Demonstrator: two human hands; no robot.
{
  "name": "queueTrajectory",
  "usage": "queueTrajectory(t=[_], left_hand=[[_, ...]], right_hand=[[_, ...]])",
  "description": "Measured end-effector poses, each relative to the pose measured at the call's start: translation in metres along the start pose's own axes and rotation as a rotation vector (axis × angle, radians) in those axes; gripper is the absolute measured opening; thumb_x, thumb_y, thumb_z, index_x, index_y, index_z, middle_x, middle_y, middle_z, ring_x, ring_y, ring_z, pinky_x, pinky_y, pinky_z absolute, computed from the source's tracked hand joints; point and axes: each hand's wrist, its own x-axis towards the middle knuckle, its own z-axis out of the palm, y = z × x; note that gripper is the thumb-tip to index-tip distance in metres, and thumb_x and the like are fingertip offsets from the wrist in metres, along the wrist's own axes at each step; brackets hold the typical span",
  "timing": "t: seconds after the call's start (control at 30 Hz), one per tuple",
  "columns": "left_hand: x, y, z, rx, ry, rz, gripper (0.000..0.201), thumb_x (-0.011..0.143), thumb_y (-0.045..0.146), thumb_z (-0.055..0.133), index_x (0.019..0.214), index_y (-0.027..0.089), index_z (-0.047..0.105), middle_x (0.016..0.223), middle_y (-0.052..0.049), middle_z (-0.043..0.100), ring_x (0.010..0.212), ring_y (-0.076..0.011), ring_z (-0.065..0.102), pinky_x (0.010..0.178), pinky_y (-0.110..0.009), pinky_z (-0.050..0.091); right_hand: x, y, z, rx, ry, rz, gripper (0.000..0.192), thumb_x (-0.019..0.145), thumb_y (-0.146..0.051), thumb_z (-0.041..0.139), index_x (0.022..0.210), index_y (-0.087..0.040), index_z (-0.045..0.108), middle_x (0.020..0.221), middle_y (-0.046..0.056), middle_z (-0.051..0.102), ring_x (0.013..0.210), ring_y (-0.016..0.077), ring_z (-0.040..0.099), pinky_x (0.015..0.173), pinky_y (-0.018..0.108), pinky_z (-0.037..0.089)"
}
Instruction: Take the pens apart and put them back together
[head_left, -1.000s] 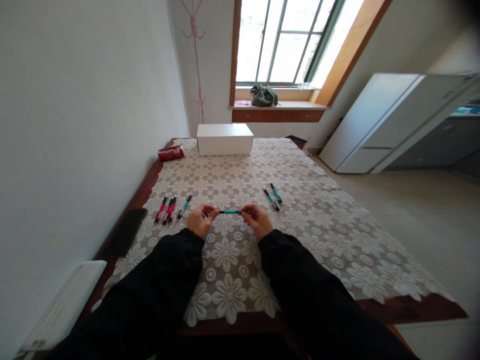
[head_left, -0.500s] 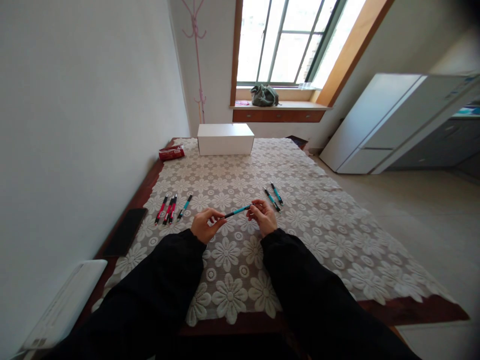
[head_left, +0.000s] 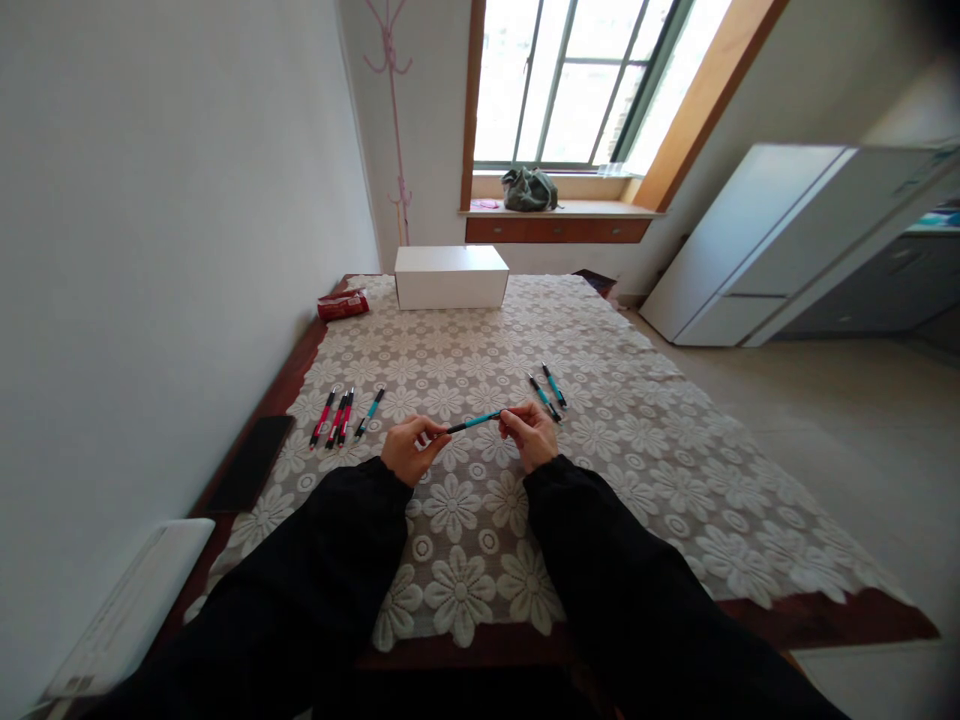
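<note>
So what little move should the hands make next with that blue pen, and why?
Maybe the left hand should let go, so the right hand can lay the held pen beside the two blue pens. Each hand pinches one end now, and that matching pair lies close to the right hand.

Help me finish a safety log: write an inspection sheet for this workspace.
Surface: floral lace tablecloth over a table, its dark red edge showing.
Job's things: turquoise-and-black pen in hand; three red-and-black pens and one turquoise pen lie left, two turquoise pens right.
Clutter: white box and red packet toward the far end; flat black item and white object at left.
Grippers: left hand and right hand hold that pen by opposite ends.
Cables: nothing clearly seen.
Surroundings: window, grey-green bag on its sill, white refrigerator.
</note>
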Motion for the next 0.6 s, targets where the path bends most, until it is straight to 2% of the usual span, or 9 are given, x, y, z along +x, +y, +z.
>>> queueTrajectory(t=[0.17,0.33,0.47,0.53,0.6], left_hand=[[0.002,-0.001,-0.001,0.032,0.004,-0.046,0.020,0.079,0.038,0.068,0.085,0.020,0.070,0.073,-0.002,0.066,0.062,-0.0130,0.058,0.059,-0.025,0.047],[0.007,-0.002,-0.003,-0.072,0.058,-0.161,0.022,0.079,0.039,0.066,0.088,0.019,0.066,0.077,-0.003,0.070,0.069,-0.0154,0.065,0.062,-0.026,0.050],[0.012,-0.007,-0.006,-0.148,0.087,-0.186,0.029,0.080,0.038,0.065,0.100,0.018,0.058,0.080,-0.004,0.072,0.073,-0.0161,0.067,0.065,-0.026,0.049],[0.015,-0.012,-0.011,-0.088,0.081,-0.194,0.029,0.082,0.037,0.062,0.104,0.018,0.057,0.082,-0.004,0.073,0.073,-0.0162,0.066,0.066,-0.027,0.049],[0.018,-0.018,-0.019,0.052,0.059,-0.192,0.025,0.085,0.036,0.058,0.104,0.020,0.058,0.088,-0.005,0.072,0.077,-0.0173,0.066,0.071,-0.029,0.049]], right_hand=[[0.000,-0.002,-0.001,-0.144,-0.047,-0.073,0.041,0.069,-0.050,0.076,0.086,-0.021,0.052,0.065,-0.003,0.061,0.053,0.0127,0.057,0.048,0.025,0.047],[0.003,-0.009,-0.011,-0.627,-0.283,-0.242,0.026,0.079,-0.046,0.066,0.083,-0.020,0.061,0.076,0.002,0.067,0.066,0.0154,0.061,0.061,0.028,0.049],[0.004,-0.013,-0.020,-1.005,-0.398,-0.343,0.015,0.083,-0.036,0.062,0.088,-0.022,0.066,0.073,0.000,0.067,0.063,0.0144,0.059,0.063,0.027,0.046],[0.006,-0.016,-0.024,-1.152,-0.396,-0.370,0.013,0.085,-0.032,0.060,0.092,-0.023,0.067,0.074,0.000,0.069,0.064,0.0145,0.060,0.064,0.026,0.044],[0.010,-0.020,-0.030,-1.282,-0.322,-0.362,0.012,0.086,-0.031,0.058,0.090,-0.023,0.067,0.075,0.001,0.069,0.068,0.0160,0.062,0.065,0.026,0.043]])
